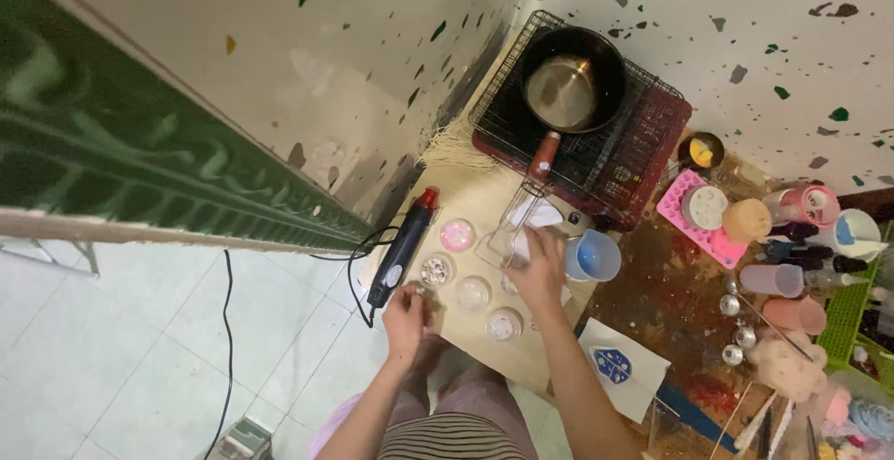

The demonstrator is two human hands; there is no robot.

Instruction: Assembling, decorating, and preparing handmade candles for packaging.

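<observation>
My left hand [406, 316] sits at the near edge of the pale wooden table [470, 195], fingers curled around something small I cannot make out, just below a round dish of glittery bits [436, 270]; my right hand [540, 269] lies flat and spread on white paper [545, 218], gripping nothing I can see, beside a blue-filled cup [593, 255]; a clear round dish [473, 292] sits between my hands; a black heat gun [402, 248] lies just left of the dishes.

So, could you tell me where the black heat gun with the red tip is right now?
In the head view, the black heat gun with the red tip lies at the wooden board's left edge, beside the round clear moulds, just above the left hand.
</observation>
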